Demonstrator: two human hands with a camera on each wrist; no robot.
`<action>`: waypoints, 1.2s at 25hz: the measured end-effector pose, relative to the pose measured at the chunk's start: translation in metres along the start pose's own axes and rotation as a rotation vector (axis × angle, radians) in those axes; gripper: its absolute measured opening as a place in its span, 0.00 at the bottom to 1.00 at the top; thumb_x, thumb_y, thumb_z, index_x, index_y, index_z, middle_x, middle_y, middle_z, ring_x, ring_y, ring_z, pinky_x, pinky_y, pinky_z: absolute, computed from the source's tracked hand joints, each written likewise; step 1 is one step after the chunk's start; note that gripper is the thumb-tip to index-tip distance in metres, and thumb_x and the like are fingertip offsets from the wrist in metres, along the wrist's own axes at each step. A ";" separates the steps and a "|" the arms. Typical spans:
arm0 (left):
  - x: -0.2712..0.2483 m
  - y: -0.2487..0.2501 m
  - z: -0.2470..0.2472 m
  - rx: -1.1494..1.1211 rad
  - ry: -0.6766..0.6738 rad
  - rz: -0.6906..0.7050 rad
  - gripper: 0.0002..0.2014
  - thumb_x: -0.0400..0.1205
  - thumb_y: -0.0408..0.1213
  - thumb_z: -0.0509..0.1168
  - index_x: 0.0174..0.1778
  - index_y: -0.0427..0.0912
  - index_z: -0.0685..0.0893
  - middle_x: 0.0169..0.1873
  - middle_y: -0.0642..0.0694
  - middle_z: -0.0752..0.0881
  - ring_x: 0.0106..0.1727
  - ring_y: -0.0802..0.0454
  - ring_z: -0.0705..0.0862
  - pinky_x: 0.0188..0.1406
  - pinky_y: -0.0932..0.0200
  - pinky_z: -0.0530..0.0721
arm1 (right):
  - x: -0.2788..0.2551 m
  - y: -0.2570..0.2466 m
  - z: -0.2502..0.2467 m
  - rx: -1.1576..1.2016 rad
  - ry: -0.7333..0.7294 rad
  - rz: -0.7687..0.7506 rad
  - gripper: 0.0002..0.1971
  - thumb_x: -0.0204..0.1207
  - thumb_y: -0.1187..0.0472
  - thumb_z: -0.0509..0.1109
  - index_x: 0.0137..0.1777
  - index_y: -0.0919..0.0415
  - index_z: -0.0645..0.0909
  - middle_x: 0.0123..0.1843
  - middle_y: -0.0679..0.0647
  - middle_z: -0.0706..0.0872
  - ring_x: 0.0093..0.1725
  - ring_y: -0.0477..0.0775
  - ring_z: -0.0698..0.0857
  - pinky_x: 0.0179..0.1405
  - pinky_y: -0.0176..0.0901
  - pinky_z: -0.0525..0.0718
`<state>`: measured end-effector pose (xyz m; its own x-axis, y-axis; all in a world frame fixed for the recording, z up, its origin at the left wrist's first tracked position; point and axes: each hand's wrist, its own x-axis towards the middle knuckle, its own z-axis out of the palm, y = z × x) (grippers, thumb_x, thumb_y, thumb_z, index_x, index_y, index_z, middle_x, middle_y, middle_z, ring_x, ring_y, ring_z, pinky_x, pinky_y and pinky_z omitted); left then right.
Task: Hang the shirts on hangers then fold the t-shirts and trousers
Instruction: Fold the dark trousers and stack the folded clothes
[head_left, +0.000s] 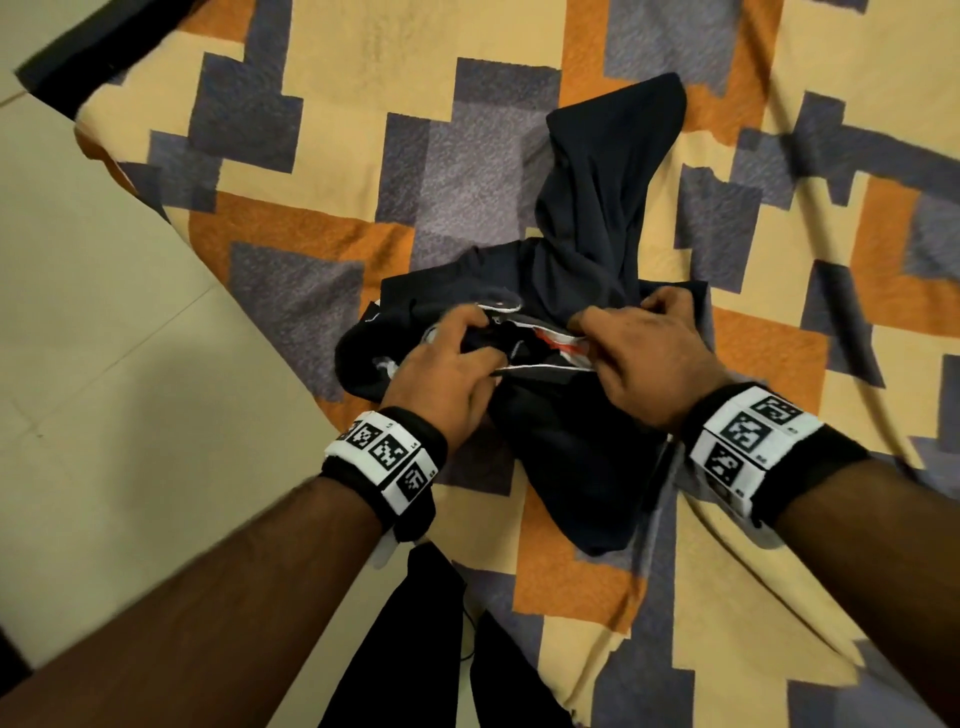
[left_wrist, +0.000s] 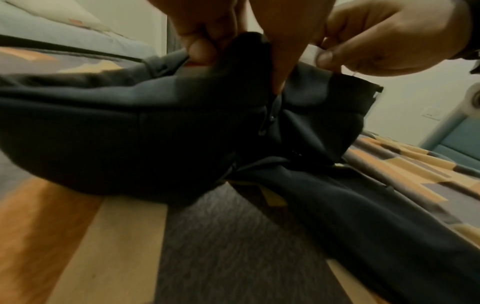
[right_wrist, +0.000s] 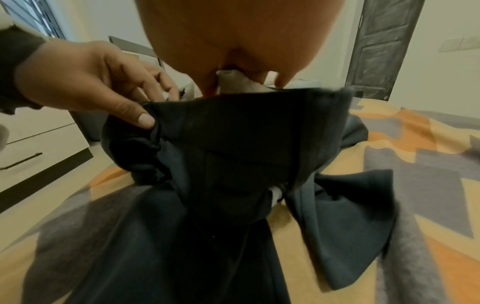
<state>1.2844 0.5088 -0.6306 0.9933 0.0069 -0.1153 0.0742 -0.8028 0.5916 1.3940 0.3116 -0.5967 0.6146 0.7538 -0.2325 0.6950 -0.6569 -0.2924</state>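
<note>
The left hand (head_left: 447, 364) has its fingertips tucked into the folds of the trousers (head_left: 587, 223), out of sight from the head camera. The right hand (head_left: 649, 358) hides part of the waistband, and its own fingertips curl under the cloth. In the right wrist view this hand is a blurred mass cut by the top edge. One trouser leg runs off the bottom edge there. The bed (head_left: 322, 67) is cut off on all sides; the cloth's edges are smeared.
</note>
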 end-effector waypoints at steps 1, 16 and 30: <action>0.000 0.003 -0.006 -0.026 0.048 -0.012 0.06 0.76 0.37 0.67 0.45 0.43 0.88 0.66 0.44 0.68 0.44 0.37 0.85 0.44 0.50 0.86 | -0.004 0.001 -0.009 -0.004 0.000 -0.013 0.14 0.72 0.56 0.54 0.52 0.54 0.78 0.39 0.51 0.86 0.40 0.57 0.86 0.49 0.53 0.60; 0.020 0.266 -0.241 -0.230 0.166 0.247 0.07 0.77 0.41 0.66 0.38 0.43 0.76 0.34 0.52 0.76 0.38 0.51 0.74 0.37 0.61 0.68 | -0.164 -0.051 -0.313 -0.158 0.391 0.086 0.18 0.73 0.47 0.59 0.56 0.56 0.82 0.39 0.53 0.86 0.36 0.60 0.82 0.32 0.45 0.79; 0.023 0.528 -0.475 0.777 0.111 0.618 0.13 0.78 0.46 0.64 0.58 0.56 0.82 0.53 0.46 0.82 0.58 0.42 0.79 0.53 0.55 0.71 | -0.327 -0.092 -0.620 -0.290 0.216 0.652 0.12 0.73 0.66 0.64 0.50 0.50 0.85 0.50 0.50 0.86 0.51 0.56 0.83 0.51 0.51 0.84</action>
<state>1.3887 0.3680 0.0584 0.8436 -0.5196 0.1353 -0.4973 -0.8511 -0.1682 1.3604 0.1143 0.0813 0.9747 0.2089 -0.0793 0.2166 -0.9705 0.1059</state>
